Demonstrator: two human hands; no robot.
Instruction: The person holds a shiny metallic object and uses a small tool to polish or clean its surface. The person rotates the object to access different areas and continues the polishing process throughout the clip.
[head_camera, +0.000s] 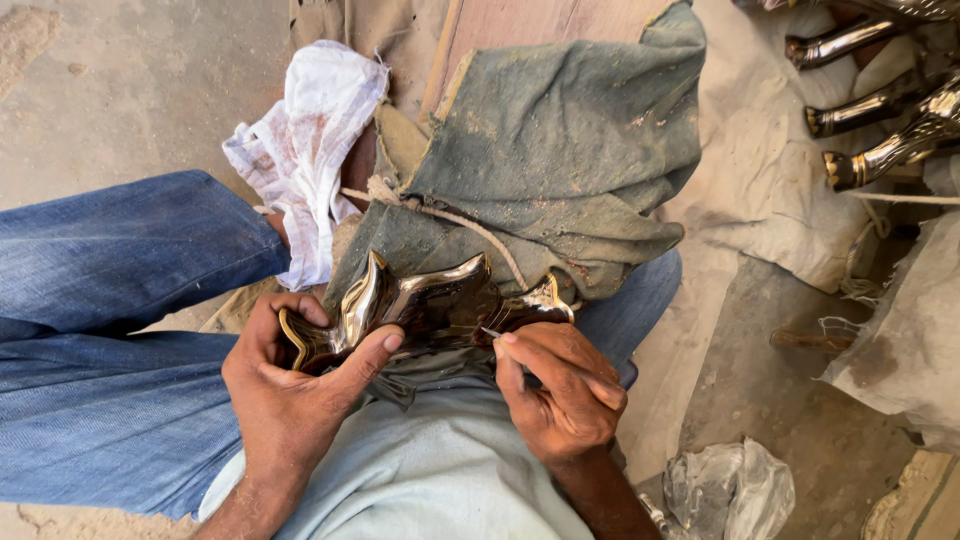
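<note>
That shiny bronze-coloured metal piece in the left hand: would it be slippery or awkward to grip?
Probably slippery: the metal piece has a mirror-polished surface, and the left hand wraps it with thumb and fingers. Likely stiff and fairly heavy for its size, since it looks like solid cast metal. Its pointed, curved projections suggest it would rock rather than sit flat.

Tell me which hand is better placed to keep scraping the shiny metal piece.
Right, probably. The right hand already pinches a thin pointed tool with its tip at the polished metal piece. The left hand wraps the piece's left end, steadying it against the cloth-covered knee.
</note>
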